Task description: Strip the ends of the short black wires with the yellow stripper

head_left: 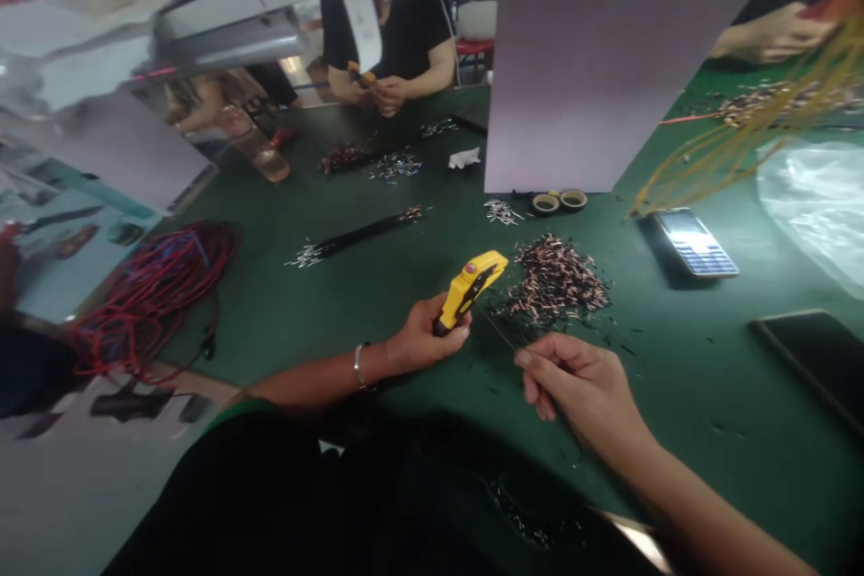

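Note:
My left hand [428, 337] is closed around the handle of a yellow and black wire stripper [471, 286], its head pointing up and to the right. Between the finger and thumb of my right hand [573, 378] is a thin black wire [498, 333], which runs up toward the tool. Whether its end sits in the jaws I cannot tell. Just beyond my right hand lies a heap of short copper-tipped wire scraps [560, 282]. A bundle of black wires [364, 234] with bared ends rests on the green table [324, 315], farther off to the left.
A keypad phone [695, 241] and a dark smartphone [816, 360] lie on the right. Two tape rolls [559, 202] stand by an upright panel [573, 63]. Coiled red wires [162, 288] are at left. Across the table, a person's hands [388, 94] hold a tool.

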A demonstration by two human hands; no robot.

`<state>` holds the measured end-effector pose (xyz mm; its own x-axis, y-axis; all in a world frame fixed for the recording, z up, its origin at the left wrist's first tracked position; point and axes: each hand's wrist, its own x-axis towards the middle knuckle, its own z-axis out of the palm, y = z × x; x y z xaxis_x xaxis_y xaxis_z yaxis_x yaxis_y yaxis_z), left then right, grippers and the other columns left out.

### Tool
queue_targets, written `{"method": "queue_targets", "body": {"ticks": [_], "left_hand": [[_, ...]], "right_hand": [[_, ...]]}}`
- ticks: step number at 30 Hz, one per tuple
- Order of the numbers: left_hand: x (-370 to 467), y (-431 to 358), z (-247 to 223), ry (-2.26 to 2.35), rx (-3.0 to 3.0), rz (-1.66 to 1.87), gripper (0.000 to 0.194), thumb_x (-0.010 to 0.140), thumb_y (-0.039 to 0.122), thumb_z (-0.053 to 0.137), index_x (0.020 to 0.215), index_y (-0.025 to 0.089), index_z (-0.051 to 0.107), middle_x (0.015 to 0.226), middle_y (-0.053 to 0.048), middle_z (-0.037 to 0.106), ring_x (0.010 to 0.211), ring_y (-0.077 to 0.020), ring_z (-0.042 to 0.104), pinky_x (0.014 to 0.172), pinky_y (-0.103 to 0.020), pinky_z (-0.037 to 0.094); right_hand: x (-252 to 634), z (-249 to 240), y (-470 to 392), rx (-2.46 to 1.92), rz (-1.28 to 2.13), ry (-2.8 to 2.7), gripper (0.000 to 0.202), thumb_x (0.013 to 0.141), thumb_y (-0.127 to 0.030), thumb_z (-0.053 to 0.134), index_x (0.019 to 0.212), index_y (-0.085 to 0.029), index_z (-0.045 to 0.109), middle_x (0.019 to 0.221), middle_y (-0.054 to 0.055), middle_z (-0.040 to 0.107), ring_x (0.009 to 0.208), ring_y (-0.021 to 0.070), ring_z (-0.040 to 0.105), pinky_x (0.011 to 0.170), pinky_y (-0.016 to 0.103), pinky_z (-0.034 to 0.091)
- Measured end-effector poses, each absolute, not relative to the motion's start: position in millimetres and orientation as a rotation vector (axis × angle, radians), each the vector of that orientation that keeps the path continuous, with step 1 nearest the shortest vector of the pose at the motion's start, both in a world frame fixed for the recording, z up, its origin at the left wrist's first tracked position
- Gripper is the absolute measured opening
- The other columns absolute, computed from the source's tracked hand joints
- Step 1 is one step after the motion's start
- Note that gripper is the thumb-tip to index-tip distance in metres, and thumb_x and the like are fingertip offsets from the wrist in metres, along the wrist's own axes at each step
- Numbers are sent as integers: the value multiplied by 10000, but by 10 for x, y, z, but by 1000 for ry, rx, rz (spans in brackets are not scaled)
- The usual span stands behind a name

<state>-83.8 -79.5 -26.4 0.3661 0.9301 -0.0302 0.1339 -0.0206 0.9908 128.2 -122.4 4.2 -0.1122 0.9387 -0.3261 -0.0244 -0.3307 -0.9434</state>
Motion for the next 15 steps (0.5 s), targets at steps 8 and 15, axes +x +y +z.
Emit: {"method": "queue_targets", "body": {"ticks": [8,15], "left_hand": [[-1171,-372,132,776,858,1540,155,753,231,598,890,160,598,775,-34,587,709,-167,593,734,-365,518],[-1418,-189,346,800,714,1684,68,734,165,559,790,158,597,759,-40,572,710,-155,574,751,-351,522]], "right_hand": [[1353,-105,-1229,-1379,1465,-1054,275,744,-397,766,644,-162,663,473,-14,602,351,71,498,375,183,379],[1293,-114,-1171,-1323,1463,-994,246,749,-352,757,637,-162,649,458,-23,600,337,68,480,366,189,378]]}}
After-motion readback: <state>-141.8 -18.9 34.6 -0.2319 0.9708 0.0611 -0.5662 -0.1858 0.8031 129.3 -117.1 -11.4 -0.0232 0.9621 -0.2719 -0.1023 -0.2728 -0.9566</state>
